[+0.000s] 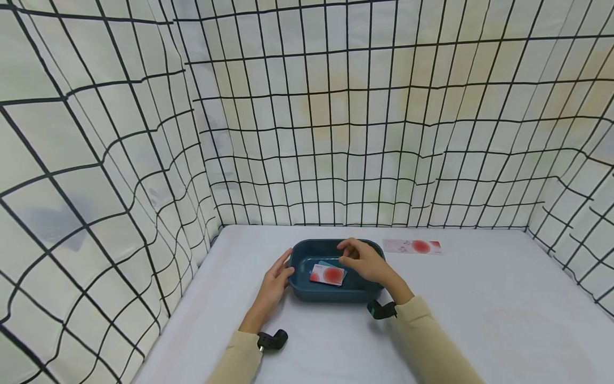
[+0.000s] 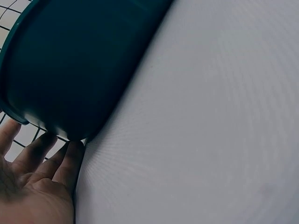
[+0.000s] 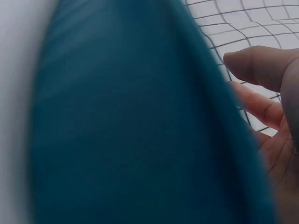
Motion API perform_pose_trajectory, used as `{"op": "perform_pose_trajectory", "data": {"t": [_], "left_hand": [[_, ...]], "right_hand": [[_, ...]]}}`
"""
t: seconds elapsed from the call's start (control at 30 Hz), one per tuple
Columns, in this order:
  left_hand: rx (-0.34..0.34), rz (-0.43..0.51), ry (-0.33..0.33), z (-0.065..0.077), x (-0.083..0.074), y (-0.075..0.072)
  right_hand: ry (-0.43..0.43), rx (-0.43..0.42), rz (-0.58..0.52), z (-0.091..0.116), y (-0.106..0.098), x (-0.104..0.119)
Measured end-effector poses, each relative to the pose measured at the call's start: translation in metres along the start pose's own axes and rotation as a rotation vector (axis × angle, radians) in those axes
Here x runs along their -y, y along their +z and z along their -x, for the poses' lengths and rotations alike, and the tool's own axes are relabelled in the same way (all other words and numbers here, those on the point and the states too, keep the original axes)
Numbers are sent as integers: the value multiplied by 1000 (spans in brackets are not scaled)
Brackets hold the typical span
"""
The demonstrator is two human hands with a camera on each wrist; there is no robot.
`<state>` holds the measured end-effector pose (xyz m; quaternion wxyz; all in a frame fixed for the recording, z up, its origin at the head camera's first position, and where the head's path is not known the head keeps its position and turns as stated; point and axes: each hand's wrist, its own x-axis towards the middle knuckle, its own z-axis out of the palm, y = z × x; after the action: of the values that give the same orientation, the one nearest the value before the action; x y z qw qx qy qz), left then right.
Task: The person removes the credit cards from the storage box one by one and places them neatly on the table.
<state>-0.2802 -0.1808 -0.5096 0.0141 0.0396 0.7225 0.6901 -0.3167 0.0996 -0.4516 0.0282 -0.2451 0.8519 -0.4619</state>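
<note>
A dark blue-green plastic tub stands on the white table. Inside it lies a small white card with a red circle, over a bluish card that shows only at its edges. My left hand rests against the tub's left end; in the left wrist view its fairly straight fingers touch the outer wall. Over the tub's right part hovers my right hand, fingers loosely bent. Nothing shows between its thumb and fingers in the right wrist view, where the tub's near wall fills much of the picture.
A longer pink-and-white printed strip with a red circle lies flat behind the tub, to its right. Black netting over pale sheeting encloses the back and sides of the table. Each wrist carries a small black camera.
</note>
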Motion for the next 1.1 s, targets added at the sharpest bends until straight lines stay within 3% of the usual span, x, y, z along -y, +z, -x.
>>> {"op": "perform_pose_trajectory", "data": {"t": [0.47,0.83,1.1], "left_hand": [[-1,-4,-7,-1,-2,1],[-9,-17,-3,1,1,0],[0,-9,-1,0,0,1]], "right_hand": [[-11,13,102,-1,11,-3],[77,98,271,-1,16,1],[108,106,298,-4,17,-1]]}}
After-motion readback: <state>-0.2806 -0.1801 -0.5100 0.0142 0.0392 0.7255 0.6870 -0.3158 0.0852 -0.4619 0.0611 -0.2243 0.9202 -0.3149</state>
